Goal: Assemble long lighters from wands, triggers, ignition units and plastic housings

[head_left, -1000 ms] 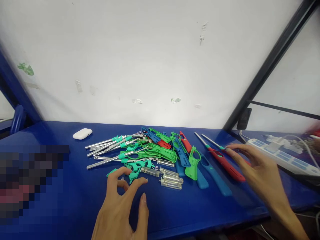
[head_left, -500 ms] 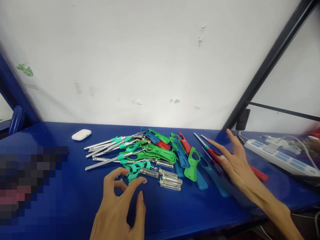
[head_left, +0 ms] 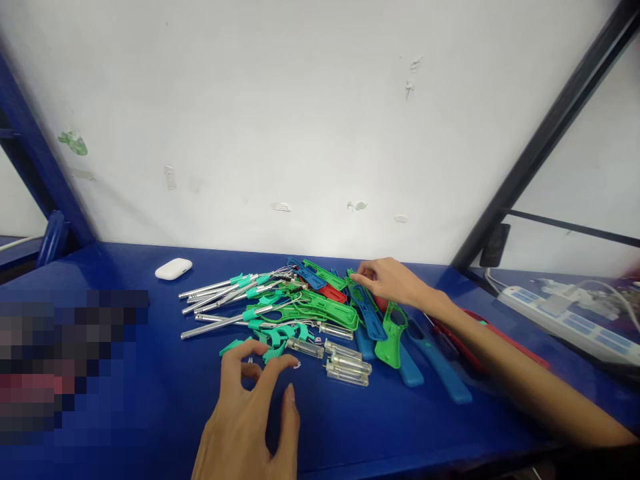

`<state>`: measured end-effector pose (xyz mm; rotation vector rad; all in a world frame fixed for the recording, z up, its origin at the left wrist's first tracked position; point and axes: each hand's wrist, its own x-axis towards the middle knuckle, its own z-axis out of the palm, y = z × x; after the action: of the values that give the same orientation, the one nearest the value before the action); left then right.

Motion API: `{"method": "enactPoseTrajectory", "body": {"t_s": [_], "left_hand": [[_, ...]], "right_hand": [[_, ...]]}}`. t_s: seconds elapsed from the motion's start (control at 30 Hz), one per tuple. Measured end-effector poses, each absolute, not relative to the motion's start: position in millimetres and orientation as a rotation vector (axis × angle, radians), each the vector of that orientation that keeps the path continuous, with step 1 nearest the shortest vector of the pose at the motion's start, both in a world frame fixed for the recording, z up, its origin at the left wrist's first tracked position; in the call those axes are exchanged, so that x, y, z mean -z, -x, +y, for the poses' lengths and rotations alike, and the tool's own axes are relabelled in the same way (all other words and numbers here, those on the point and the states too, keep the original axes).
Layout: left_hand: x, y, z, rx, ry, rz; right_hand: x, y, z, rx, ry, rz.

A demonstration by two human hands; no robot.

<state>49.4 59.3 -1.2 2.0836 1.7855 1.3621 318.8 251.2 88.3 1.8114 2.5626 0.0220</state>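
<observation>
The left hand (head_left: 255, 417) has its fingers bent and its thumb apart, with a wide gap between. I cannot tell if it pinches a tiny pale bit (head_left: 297, 365) at one fingertip. Small teal plastic pieces (head_left: 285, 333) lie just past it. The right hand (head_left: 393, 280) bends its fingers down at the pile's far right side. I cannot tell if they hold anything. Just below is a long blue plastic handle shell (head_left: 367, 312); its long line slants from far left to near right, and its wide end points toward the person. Shiny silver metal rods (head_left: 213, 327) lie to the left, bare ends pointing left. Clear plastic tubes (head_left: 350, 363) lie almost sideways. Everything sits on a smooth blue table (head_left: 150, 427). Behind is a white wall (head_left: 280, 120) with scuffs. A white power strip (head_left: 565, 327) is at right.
</observation>
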Motion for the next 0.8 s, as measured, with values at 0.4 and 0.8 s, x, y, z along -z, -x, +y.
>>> {"method": "enactPoseTrajectory", "body": {"t_s": [0.4,0.8], "left_hand": [[-4,-58,54,-1.317,-2.002,1.834],[-1,-56,56,-1.346,-2.025,1.793]], "right_hand": [[-86,-277,250,0.073,-1.611,2.545],[-109,-304,222,-0.349,-1.894,2.685]]}}
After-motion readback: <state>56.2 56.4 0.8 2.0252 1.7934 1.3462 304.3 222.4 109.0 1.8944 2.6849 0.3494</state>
